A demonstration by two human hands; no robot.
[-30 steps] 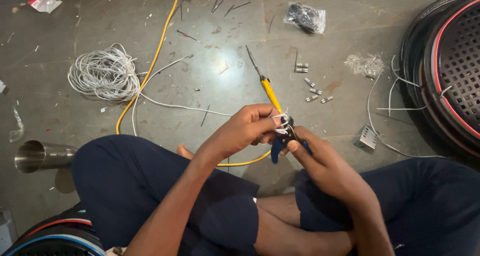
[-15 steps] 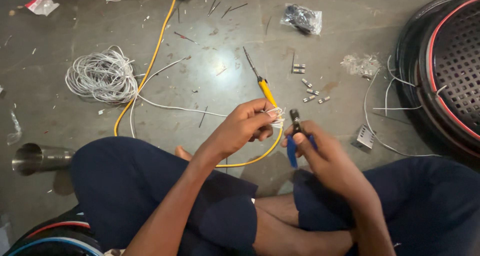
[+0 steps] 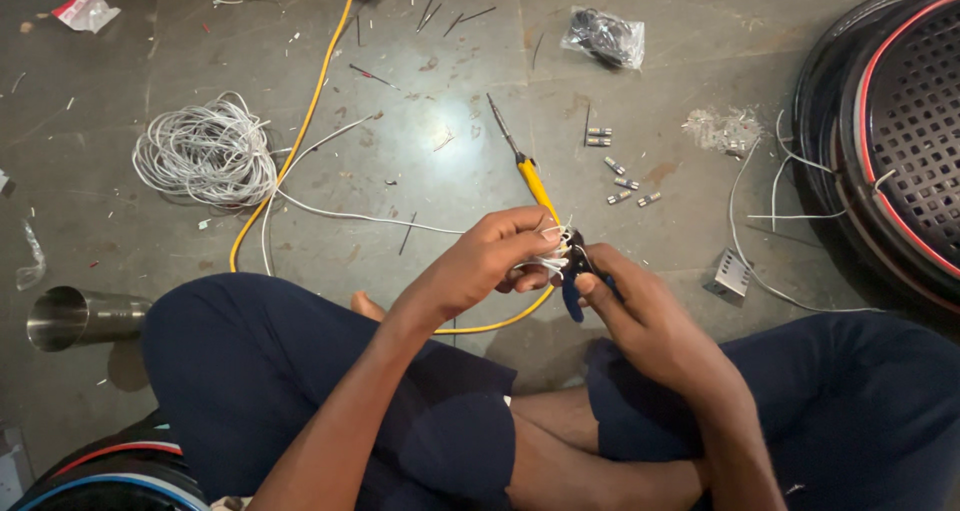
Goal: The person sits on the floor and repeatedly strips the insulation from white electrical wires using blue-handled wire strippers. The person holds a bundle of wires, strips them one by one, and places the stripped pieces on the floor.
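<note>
I sit cross-legged on a grey floor. My left hand [image 3: 497, 256] pinches a small bundle of thin white wires [image 3: 556, 247] just above my knees. My right hand [image 3: 635, 306] grips blue-handled pliers [image 3: 574, 279], their jaws at the wire ends. Both hands meet at the wires. A yellow-handled soldering iron [image 3: 523, 167] lies on the floor just beyond my hands, its yellow cable [image 3: 300, 131] running up and away to the left. From the bundle a white wire [image 3: 350, 215] trails left toward a coil.
A coil of white wire [image 3: 205, 156] lies at left, a steel cup [image 3: 75, 317] on its side at lower left. Small metal parts [image 3: 620, 176] and a plastic bag [image 3: 603, 37] lie ahead. Black perforated round covers [image 3: 895, 141] stand at right.
The right hand drew the pliers slightly away from the wires, then brought them back against the wire ends. The left hand kept its pinch on the bundle.
</note>
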